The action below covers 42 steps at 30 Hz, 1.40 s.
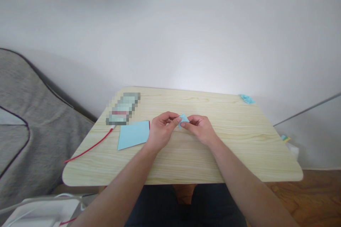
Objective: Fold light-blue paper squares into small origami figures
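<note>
You have the small blue paper piece up between your two hands, over the middle of the tabletop. Your left hand pinches its left side between thumb and fingers; your right hand grips the lower right part the same way, thumb across the front. It looks folded, so the step in hand seems to be shaping or creasing it, though the fold lines are too small to read.

The next move, as I judge it, calls for you to steady the piece with one hand while the other lines up an edge and presses it flat; light fingertips should spare the paper from crumpling.

By your left wrist, toward the tabletop's left edge, lies a stack of coloured sheets, blue on top. A crumpled blue piece sits at the far right corner.
</note>
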### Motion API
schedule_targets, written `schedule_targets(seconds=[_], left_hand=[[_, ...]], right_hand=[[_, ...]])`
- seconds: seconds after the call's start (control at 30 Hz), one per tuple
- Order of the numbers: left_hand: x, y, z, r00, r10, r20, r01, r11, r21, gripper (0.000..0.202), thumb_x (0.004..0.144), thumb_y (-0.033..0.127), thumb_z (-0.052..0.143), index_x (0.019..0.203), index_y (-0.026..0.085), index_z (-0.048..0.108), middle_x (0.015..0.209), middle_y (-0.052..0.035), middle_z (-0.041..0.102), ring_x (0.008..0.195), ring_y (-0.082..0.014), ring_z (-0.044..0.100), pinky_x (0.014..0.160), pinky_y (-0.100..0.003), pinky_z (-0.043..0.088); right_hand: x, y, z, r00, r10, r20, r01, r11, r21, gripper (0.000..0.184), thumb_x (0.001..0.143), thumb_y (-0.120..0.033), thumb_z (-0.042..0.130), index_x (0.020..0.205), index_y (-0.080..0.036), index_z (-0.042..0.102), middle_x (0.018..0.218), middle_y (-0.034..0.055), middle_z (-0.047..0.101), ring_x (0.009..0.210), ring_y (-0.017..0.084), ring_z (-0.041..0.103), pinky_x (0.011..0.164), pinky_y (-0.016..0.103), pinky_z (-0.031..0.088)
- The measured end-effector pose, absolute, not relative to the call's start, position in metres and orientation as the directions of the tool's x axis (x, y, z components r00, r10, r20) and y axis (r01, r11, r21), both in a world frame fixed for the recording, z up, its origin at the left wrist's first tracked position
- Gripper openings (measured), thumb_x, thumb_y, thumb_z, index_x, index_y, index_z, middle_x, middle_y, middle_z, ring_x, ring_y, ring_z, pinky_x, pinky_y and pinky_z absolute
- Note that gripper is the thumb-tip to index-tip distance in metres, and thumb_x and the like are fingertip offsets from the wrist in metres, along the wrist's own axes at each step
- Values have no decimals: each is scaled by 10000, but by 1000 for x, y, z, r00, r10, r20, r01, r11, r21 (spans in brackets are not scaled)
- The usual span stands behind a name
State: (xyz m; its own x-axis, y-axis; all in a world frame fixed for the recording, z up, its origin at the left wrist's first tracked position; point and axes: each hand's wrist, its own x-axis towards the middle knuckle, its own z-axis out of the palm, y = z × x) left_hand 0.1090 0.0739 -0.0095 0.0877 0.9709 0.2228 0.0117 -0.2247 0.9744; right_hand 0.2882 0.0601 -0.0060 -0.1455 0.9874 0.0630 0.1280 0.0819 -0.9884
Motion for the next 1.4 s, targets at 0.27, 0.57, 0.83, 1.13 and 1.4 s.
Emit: schedule_targets(seconds=[0.27,0.57,0.83,1.13,1.4], left_hand=[[108,72,-7,70,973,221,63,-226,972,189,790,382,770,848,202,773,812,-29,755,732,-164,638,708,-289,500],[106,74,-4,74,980,187,-63,-183,981,186,775,356,793,832,183,753,784,-20,741,724,-152,639,704,-287,502],[105,75,-4,101,985,141,-136,-127,983,262,729,357,831,898,178,741,803,-27,731,742,-156,640,710,-280,494],[103,75,-2,151,978,142,-95,-128,987,244,825,376,744,732,154,701,671,-5,665,681,-125,579,707,-253,433],[105,73,-1,134,969,209,-74,-201,977,250,835,387,742,743,161,687,670,3,649,663,-125,561,678,-252,428]], right_hand=[[291,61,-7,-104,993,53,197,73,-978,320,732,-524,809,715,-215,730,605,-19,613,527,116,449,497,265,311],[296,60,-5,-178,984,22,199,58,-978,299,769,-506,782,783,-207,780,637,-8,652,533,114,448,503,269,298],[296,61,-4,-169,984,56,122,77,-990,209,759,-420,807,757,-214,772,693,6,694,594,129,524,559,267,376],[299,63,0,-152,984,90,89,104,-991,146,765,-359,802,742,-216,789,712,15,723,661,149,590,641,282,437],[297,62,0,-206,974,90,-5,90,-996,196,792,-395,789,759,-206,750,732,16,733,708,155,631,717,293,477]])
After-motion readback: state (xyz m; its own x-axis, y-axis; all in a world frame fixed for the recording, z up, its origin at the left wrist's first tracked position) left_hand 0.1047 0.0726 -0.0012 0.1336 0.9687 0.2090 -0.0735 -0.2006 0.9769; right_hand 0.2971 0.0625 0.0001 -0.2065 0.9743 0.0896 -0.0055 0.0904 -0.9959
